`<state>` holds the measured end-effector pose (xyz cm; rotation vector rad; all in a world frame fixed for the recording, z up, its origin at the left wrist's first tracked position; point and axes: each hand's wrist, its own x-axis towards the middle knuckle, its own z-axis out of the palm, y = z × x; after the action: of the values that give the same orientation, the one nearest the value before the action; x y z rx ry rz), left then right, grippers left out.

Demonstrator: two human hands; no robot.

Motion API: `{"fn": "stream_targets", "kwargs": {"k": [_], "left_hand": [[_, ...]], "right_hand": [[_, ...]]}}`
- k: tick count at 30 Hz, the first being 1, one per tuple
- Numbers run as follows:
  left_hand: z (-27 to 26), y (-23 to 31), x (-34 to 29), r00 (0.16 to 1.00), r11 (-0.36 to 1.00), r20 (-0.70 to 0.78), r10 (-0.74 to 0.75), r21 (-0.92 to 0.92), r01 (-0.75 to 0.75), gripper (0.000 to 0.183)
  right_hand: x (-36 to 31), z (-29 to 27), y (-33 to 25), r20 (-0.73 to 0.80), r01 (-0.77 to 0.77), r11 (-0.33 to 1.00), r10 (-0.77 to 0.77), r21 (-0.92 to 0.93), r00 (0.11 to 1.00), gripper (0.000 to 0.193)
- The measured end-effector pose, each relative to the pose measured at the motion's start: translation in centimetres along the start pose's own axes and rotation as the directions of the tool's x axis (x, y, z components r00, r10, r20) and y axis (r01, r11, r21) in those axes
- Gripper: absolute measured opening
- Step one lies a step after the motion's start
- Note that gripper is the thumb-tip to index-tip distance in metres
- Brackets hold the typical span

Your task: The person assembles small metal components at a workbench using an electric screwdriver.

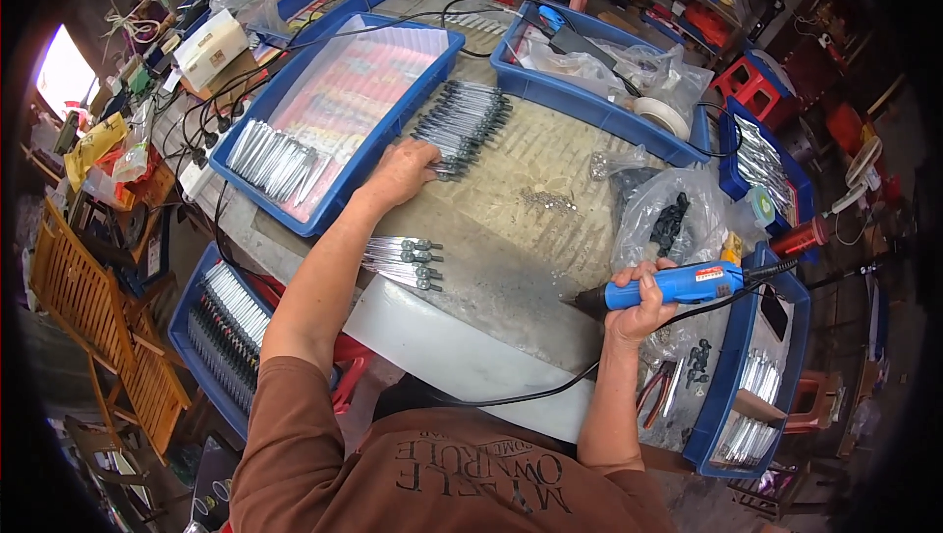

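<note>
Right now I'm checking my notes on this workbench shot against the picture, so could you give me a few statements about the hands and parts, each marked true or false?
1. The right hand holds a blue corded power tool. True.
2. The left hand rests inside the big blue tray. False: it is on the table, at the row of grey metal rods beside that tray.
3. A small bundle of metal rods lies near the table's front edge. True.
4. The tool's tip touches that bundle. False: the tip points left, clearly apart from it.
5. A clear bag of dark parts sits behind the right hand. True.
</note>
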<state>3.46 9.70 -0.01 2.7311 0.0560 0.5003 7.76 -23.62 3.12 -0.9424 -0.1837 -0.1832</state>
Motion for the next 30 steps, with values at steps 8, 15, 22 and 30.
{"fn": "stream_targets", "kwargs": {"k": [8, 15, 22, 30], "left_hand": [[-0.1, -0.5, 0.3, 0.993, 0.998, 0.105, -0.063, -0.011, 0.064, 0.019], [-0.1, 0.2, 0.2, 0.992, 0.998, 0.119, -0.052, 0.035, 0.048, 0.017], [-0.6, 2.0, -0.5, 0.999, 0.998, 0.041, -0.017, 0.067, 0.014, 0.017], [1.4, 10.5, -3.4, 0.974, 0.994, 0.207, 0.090, -0.078, -0.075, 0.015]], "right_hand": [[0.2, -0.4, 0.6, -0.011, 0.010, 0.999, -0.010, -0.040, 1.000, 0.038], [0.1, -0.5, 0.3, -0.019, -0.004, 1.000, 0.005, 0.031, 1.000, 0.036], [0.2, -0.4, 0.2, -0.030, 0.005, 0.999, -0.004, 0.035, 1.000, 0.035], [0.4, -0.4, 0.3, -0.053, 0.007, 0.999, -0.004, 0.046, 0.999, 0.034]]}}
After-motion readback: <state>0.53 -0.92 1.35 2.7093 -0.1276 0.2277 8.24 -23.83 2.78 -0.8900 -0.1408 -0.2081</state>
